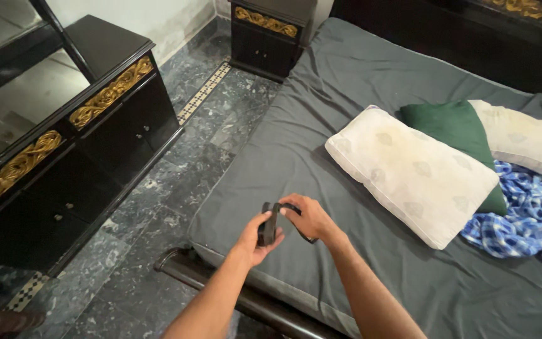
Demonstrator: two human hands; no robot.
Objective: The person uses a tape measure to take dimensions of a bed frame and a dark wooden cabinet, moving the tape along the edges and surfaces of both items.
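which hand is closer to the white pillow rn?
Right. The right hand is at the top of the small black device, on the side toward the white pillow. The left hand grips the device from farther away, toward the floor.

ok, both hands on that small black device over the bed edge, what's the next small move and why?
Probably a steadying hold by the left hand while the right hand works the thin black strap. The small flat black device sits upright in the left hand's grip, and the right hand's fingers pinch at its top, where the strap loops out over the dark grey bed sheet. What the strap attaches to is too small to tell.
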